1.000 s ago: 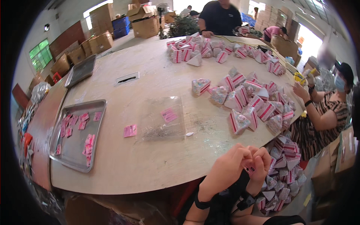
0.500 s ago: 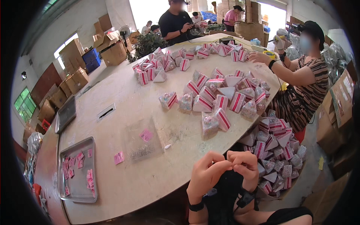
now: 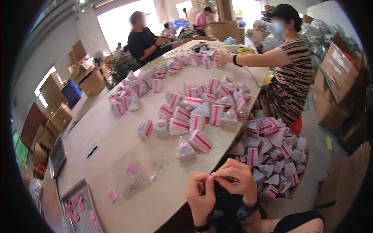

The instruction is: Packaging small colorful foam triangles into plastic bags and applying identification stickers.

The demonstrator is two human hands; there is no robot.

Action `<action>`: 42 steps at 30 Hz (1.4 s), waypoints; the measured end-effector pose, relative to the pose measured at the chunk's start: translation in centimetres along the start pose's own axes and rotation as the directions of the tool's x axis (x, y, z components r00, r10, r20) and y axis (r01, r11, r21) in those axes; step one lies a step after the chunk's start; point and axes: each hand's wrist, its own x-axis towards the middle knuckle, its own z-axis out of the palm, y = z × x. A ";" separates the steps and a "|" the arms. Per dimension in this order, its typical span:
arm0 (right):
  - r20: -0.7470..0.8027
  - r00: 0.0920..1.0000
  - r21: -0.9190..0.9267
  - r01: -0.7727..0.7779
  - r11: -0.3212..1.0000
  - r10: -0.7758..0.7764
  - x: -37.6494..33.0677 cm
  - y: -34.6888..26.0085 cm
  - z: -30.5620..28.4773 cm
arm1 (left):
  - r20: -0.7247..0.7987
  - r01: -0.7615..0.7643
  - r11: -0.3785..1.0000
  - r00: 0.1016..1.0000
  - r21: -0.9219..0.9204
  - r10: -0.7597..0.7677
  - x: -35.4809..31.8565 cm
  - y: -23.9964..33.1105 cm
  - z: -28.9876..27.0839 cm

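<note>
Single view, head-worn wide fisheye camera, left of a pair. Position: above the near edge of a long wooden table [image 3: 116, 143], at the wearer's head height. Direction: downward and forward along the tabletop toward its far end. Proximity: close to the wearer's left hand [image 3: 200, 192] and right hand [image 3: 237, 180], which sit low in frame off the table's near edge; far end distant. Distortion: table edges bow toward the dark circular rim. No second view; no shared coverage.
</note>
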 end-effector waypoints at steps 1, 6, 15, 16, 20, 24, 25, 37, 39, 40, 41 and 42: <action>0.007 0.999 -0.017 0.036 0.999 -0.036 0.2 0.3 -0.2 | 0.019 0.103 0.984 0.995 -0.147 -0.102 0.0 0.0 0.0; 0.018 0.999 -0.010 0.033 0.999 -0.033 0.2 0.9 -1.1 | 0.071 0.293 0.884 0.955 -0.365 -0.287 0.0 0.7 1.3; -0.010 0.999 -0.184 0.033 0.982 -0.036 0.3 2.4 -0.9 | 0.181 0.072 0.997 0.980 0.040 -0.078 2.0 -2.4 1.0; -0.005 0.999 -0.175 0.032 0.984 -0.034 0.1 3.3 -0.8 | 0.088 -0.031 0.960 0.996 0.278 0.006 2.4 -2.5 1.2; -0.019 0.998 -0.170 -0.059 0.984 0.056 -1.0 6.4 0.1 | 0.050 -0.085 0.733 0.996 0.674 0.070 3.1 -5.8 1.0; -0.079 0.993 -0.202 -0.103 0.974 0.088 -0.9 7.8 1.0 | 0.063 -0.099 0.731 0.995 0.675 0.076 3.6 -7.9 1.0; -0.108 0.990 -0.176 -0.113 0.978 0.095 -0.9 7.9 1.0 | 0.036 -0.097 0.792 0.995 0.603 0.094 3.9 -8.0 1.4; -0.190 0.973 0.053 -0.119 0.991 0.127 -0.5 7.2 3.0 | -0.148 -0.223 0.955 0.956 0.195 0.253 4.8 -8.7 2.9; -0.222 0.965 0.091 -0.123 0.988 0.140 -1.0 7.5 4.1 | -0.133 -0.239 0.956 0.955 0.171 0.263 4.5 -9.1 2.6; -0.256 0.953 0.154 -0.124 0.980 0.161 -1.1 7.8 4.5 | -0.133 -0.236 0.956 0.956 0.174 0.261 4.5 -9.3 2.7; -0.290 0.940 0.211 -0.119 0.970 0.179 -1.1 7.6 4.9 | -0.116 -0.286 0.951 0.947 0.117 0.299 4.5 -9.1 2.6; -0.289 0.941 0.211 -0.119 0.970 0.178 -0.9 7.0 5.2 | -0.102 -0.334 0.941 0.935 0.060 0.339 4.6 -8.9 2.5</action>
